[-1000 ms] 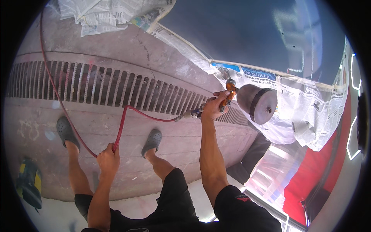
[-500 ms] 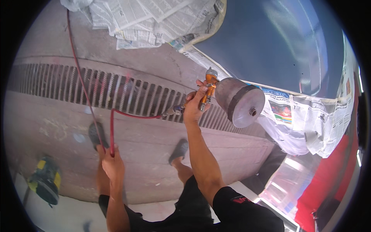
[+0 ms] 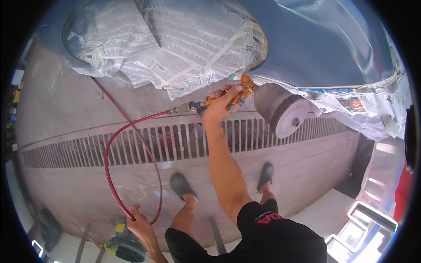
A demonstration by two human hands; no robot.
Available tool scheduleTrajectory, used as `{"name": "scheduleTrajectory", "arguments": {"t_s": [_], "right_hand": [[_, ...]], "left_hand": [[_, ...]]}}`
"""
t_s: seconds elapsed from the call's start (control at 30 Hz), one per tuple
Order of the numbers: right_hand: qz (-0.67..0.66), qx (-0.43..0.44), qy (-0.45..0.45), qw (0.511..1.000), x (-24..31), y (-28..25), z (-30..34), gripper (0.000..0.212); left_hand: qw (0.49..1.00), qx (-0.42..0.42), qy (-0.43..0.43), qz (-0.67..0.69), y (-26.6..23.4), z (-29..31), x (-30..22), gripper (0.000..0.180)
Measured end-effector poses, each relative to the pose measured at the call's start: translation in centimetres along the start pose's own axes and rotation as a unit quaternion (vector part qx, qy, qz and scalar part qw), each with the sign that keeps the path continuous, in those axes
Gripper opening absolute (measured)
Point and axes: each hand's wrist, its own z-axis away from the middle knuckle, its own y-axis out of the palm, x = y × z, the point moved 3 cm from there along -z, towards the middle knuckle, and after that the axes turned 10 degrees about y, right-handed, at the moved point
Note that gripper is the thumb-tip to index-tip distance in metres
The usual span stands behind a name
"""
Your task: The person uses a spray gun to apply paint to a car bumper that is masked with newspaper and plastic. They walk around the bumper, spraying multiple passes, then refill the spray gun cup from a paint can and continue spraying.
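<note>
My right hand (image 3: 218, 108) grips an orange spray gun (image 3: 247, 87) with a large grey cup (image 3: 278, 105) on its right side. The gun's head is close to the lower edge of a glossy dark blue vehicle panel (image 3: 320, 48). A red air hose (image 3: 108, 164) runs from the metal coupling (image 3: 182, 108) at the gun's handle down to my left hand (image 3: 139, 225). That hand is closed around the hose low in the view, and the hose loops back up toward the masked area. The trigger is mostly hidden by my fingers.
Newspaper (image 3: 175, 48) covers a rounded part left of the panel; more newspaper (image 3: 351, 103) hangs along its lower edge. A slatted floor grate (image 3: 175, 142) crosses the concrete. Behind my feet are a black and yellow container (image 3: 125, 243) and a dark bag (image 3: 50, 230).
My view has shifted, with more of the newspaper-covered part showing. The gun has come closer to the masking's edge. My left hand is farther from the gun, and the hose between them now curves widely.
</note>
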Motion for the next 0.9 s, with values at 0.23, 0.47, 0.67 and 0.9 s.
{"name": "scheduleTrajectory", "arguments": {"t_s": [0.23, 0.47, 0.67, 0.9], "right_hand": [[-0.034, -0.185, 0.094, 0.978, -4.3, -1.7, -4.4, 0.061], [-0.002, -0.082, 0.097, 0.992, -1.4, -2.7, -2.3, 0.057], [0.131, 0.124, -0.028, 0.983, 4.4, -7.0, 1.5, 0.035], [0.285, 0.09, -0.066, 0.952, 13.8, -21.7, -7.4, 0.038]], "left_hand": [[1.0, -0.018, -0.009, 0.012, -3.8, -1.0, 1.5, 0.051], [0.999, 0.001, -0.02, -0.042, -6.4, 2.5, 6.3, 0.054], [0.98, 0.096, 0.099, -0.141, -5.0, 7.7, 8.0, 0.046], [0.907, 0.266, 0.181, -0.272, 0.1, 16.4, 4.7, 0.032]]}}
